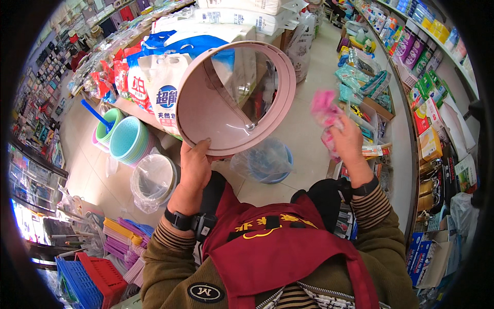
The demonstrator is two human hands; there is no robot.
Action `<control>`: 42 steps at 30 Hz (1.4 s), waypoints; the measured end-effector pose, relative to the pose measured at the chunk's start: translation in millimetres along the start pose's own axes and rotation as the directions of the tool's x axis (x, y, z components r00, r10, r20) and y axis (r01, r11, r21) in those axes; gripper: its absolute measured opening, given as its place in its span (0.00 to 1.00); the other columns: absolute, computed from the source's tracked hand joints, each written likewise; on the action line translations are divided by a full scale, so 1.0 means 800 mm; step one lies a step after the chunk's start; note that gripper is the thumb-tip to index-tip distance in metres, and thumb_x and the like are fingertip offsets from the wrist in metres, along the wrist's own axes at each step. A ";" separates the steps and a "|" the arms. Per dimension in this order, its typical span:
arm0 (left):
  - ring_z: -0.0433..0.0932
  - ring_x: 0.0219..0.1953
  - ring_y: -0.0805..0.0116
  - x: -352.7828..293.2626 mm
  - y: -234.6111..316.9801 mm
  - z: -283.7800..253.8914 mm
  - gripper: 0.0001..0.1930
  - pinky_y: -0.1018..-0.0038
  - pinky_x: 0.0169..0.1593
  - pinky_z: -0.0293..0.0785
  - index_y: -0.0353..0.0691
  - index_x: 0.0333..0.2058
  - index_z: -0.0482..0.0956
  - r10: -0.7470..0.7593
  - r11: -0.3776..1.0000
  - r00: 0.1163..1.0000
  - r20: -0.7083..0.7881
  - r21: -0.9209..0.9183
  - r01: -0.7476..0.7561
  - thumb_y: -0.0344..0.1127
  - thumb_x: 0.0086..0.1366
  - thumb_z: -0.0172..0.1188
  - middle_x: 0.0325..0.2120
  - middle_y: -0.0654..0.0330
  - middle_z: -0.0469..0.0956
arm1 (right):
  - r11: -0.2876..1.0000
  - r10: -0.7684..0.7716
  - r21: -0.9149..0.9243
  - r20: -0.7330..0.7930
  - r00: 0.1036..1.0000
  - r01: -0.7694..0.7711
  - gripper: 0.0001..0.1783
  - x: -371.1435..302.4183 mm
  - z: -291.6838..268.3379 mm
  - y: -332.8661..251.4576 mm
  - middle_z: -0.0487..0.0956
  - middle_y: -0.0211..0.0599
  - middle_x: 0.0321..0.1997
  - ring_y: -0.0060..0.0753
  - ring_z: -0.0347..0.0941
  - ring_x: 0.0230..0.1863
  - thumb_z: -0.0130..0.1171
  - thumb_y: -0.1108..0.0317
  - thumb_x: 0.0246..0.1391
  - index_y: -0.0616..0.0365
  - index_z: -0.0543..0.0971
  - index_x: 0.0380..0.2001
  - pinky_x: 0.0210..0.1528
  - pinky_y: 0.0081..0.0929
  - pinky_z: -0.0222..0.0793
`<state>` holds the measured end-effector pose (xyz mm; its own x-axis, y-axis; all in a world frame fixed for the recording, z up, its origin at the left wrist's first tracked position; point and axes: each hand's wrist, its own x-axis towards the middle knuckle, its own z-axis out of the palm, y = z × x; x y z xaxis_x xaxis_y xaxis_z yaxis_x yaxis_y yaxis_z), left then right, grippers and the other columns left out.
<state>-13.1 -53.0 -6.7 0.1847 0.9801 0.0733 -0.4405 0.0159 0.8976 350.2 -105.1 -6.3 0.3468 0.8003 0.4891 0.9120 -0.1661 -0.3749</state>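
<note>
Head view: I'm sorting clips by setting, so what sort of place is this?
Probably a household-goods shop: stacked plastic tubs stand on the floor, large printed bags line a display, and packaged goods fill the right side.

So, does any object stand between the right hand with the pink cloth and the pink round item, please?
Nothing visible does. Between the right hand, holding the pink cloth, and the pink round item in the left hand, only open air shows, with the floor beyond.
</note>
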 end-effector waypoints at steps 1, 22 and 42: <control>0.79 0.50 0.38 -0.001 0.001 0.001 0.22 0.45 0.44 0.85 0.25 0.60 0.60 -0.021 1.000 1.000 0.019 -0.002 0.021 0.26 0.69 0.44 0.52 0.38 0.73 | 0.984 -0.020 0.175 -0.033 0.999 0.025 0.19 0.001 -0.008 -0.003 0.81 0.47 0.40 0.48 0.79 0.38 0.63 0.63 0.55 0.56 0.80 0.49 0.42 0.40 0.76; 0.81 0.50 0.48 -0.027 -0.017 0.019 0.25 0.53 0.43 0.86 0.28 0.61 0.63 -0.054 0.998 0.999 -0.009 -0.037 0.053 0.42 0.75 0.49 0.54 0.45 0.74 | 0.780 -0.615 0.114 0.323 0.719 0.615 0.24 -0.088 0.009 -0.132 0.75 0.38 0.39 0.47 0.73 0.43 0.67 0.65 0.43 0.49 0.78 0.48 0.40 0.41 0.74; 0.82 0.48 0.48 -0.043 -0.037 0.025 0.24 0.57 0.47 0.84 0.26 0.57 0.67 -0.272 0.962 0.960 0.064 0.020 0.271 0.20 0.61 0.44 0.50 0.45 0.76 | 0.889 -0.380 0.058 0.650 0.658 0.455 0.14 -0.066 0.032 -0.163 0.78 0.52 0.42 0.54 0.73 0.48 0.65 0.62 0.48 0.59 0.83 0.35 0.47 0.45 0.74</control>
<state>10.8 -91.1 -26.9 0.3534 0.9240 -0.1461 -0.3563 0.2774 0.8922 207.6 -111.1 -3.9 -0.2602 0.9644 -0.0473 0.9555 0.2501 -0.1567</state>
